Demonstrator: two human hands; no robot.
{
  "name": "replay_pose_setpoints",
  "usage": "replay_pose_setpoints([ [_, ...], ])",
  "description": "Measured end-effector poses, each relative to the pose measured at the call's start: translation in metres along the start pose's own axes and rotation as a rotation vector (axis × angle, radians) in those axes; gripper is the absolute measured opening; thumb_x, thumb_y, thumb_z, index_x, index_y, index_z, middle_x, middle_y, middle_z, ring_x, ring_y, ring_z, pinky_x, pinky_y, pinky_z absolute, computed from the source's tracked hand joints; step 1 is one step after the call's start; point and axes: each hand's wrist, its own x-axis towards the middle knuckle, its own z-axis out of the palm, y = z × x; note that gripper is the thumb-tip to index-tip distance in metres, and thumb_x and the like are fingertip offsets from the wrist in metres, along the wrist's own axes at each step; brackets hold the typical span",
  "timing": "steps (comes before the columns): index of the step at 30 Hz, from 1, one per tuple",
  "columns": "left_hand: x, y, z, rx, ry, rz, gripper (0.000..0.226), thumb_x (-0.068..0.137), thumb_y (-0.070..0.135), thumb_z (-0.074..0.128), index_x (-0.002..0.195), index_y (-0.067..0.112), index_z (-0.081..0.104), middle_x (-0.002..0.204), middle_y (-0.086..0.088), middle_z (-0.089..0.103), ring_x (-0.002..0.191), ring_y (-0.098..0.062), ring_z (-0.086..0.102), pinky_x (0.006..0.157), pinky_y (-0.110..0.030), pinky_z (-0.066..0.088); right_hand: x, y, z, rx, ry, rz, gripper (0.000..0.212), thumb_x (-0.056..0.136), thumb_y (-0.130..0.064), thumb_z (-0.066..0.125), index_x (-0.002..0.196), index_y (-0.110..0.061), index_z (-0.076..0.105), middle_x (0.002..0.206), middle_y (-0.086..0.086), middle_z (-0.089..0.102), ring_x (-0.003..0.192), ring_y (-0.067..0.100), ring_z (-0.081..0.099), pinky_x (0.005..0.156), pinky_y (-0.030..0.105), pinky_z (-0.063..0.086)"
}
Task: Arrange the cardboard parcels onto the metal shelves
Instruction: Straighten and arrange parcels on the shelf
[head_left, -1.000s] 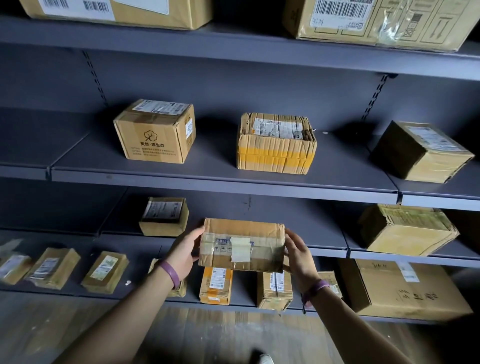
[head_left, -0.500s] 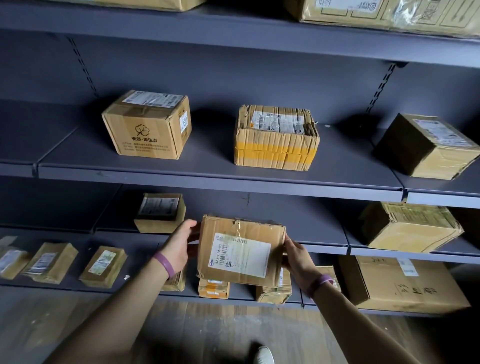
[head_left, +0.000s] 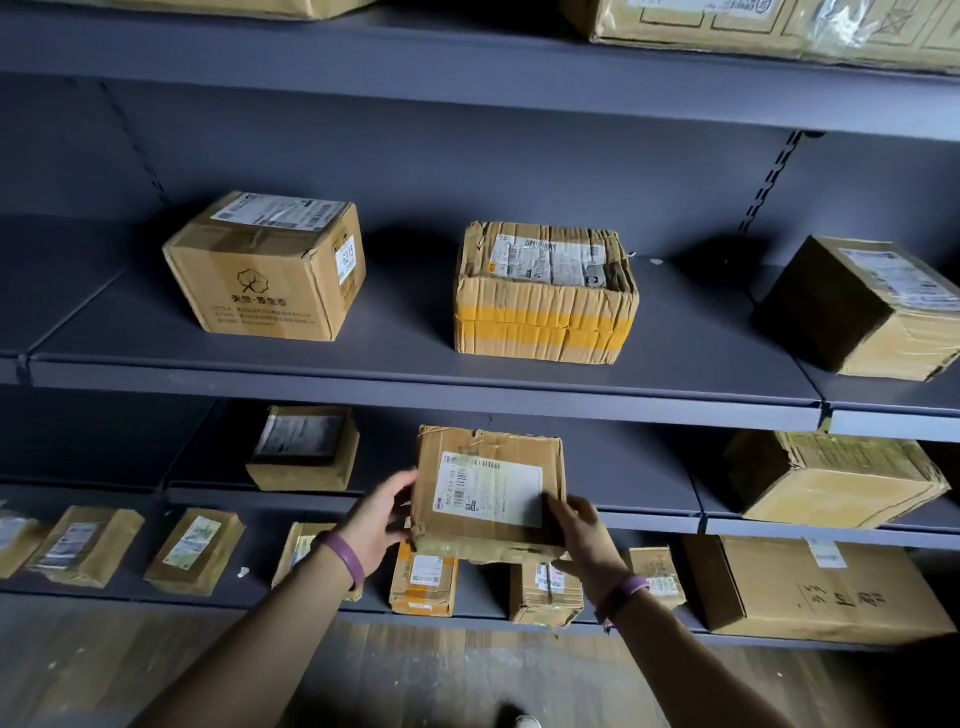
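Observation:
I hold a worn cardboard parcel (head_left: 488, 493) with a white shipping label facing me, just in front of the second grey metal shelf (head_left: 623, 519). My left hand (head_left: 382, 514) grips its left edge. My right hand (head_left: 576, 530) grips its lower right corner, fingers over the label's edge. The parcel tilts with its top leaning back toward the shelf; whether its base touches the shelf lip I cannot tell.
The shelf above (head_left: 415, 384) carries a printed box (head_left: 265, 270), a crumpled yellow-taped box (head_left: 545, 296) and a dark box (head_left: 857, 306). A small parcel (head_left: 304, 449) and a crushed box (head_left: 836, 478) flank mine. Several small parcels and a large box (head_left: 815, 592) sit on the bottom shelf.
The parcel turned from its taped side to its label side facing me, and rose slightly toward the second shelf. My right hand slid to the lower right corner.

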Motion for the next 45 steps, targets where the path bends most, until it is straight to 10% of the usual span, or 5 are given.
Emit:
replay_pose_setpoints([
  [10,0.073,-0.003,0.047,0.106,0.09,0.055,0.032,0.094,0.0,0.05,0.11,0.027,0.057,0.1,0.005,0.063,0.088,-0.008,0.057,0.069,-0.023,0.043,0.09,0.012,-0.01,-0.041,0.025,-0.111,0.012,0.096,-0.009,0.059,0.106,-0.015,0.058,0.093,-0.002,0.065,0.086,0.018,0.059,0.071,0.025,0.045],
  [15,0.097,-0.003,0.055,0.075,0.107,0.063,0.048,0.092,-0.001,0.058,0.138,0.012,0.048,0.125,-0.008,0.061,0.116,-0.023,0.056,0.099,-0.034,0.045,0.124,0.009,-0.005,-0.137,0.085,-0.201,0.023,0.097,-0.014,0.058,0.119,-0.012,0.049,0.106,0.003,0.061,0.096,0.017,0.058,0.071,0.011,0.044],
  [21,0.11,0.0,0.061,0.166,0.224,0.103,0.026,0.087,0.002,0.066,0.074,0.023,0.058,0.083,-0.001,0.064,0.091,-0.022,0.06,0.096,-0.045,0.047,0.142,0.003,-0.006,-0.224,0.052,-0.278,0.02,0.099,-0.015,0.053,0.118,-0.019,0.048,0.106,-0.005,0.062,0.095,0.011,0.059,0.074,0.015,0.043],
  [28,0.09,-0.026,0.066,0.039,0.269,-0.016,0.039,0.089,0.018,0.067,0.124,0.005,0.058,0.115,-0.013,0.061,0.105,-0.028,0.059,0.09,-0.036,0.05,0.123,0.01,-0.026,-0.135,0.07,-0.104,0.065,0.098,-0.03,0.056,0.152,-0.012,0.024,0.151,0.01,0.037,0.141,0.021,0.037,0.112,0.038,0.032],
  [45,0.044,-0.064,0.341,0.233,-0.212,-0.036,0.025,0.096,0.014,0.055,0.121,0.015,0.06,0.11,-0.005,0.066,0.104,-0.026,0.062,0.086,-0.035,0.049,0.099,0.033,-0.335,-0.059,0.481,0.011,0.036,0.093,0.0,0.055,0.126,-0.008,0.043,0.116,0.01,0.044,0.109,0.021,0.047,0.076,0.032,0.041],
])
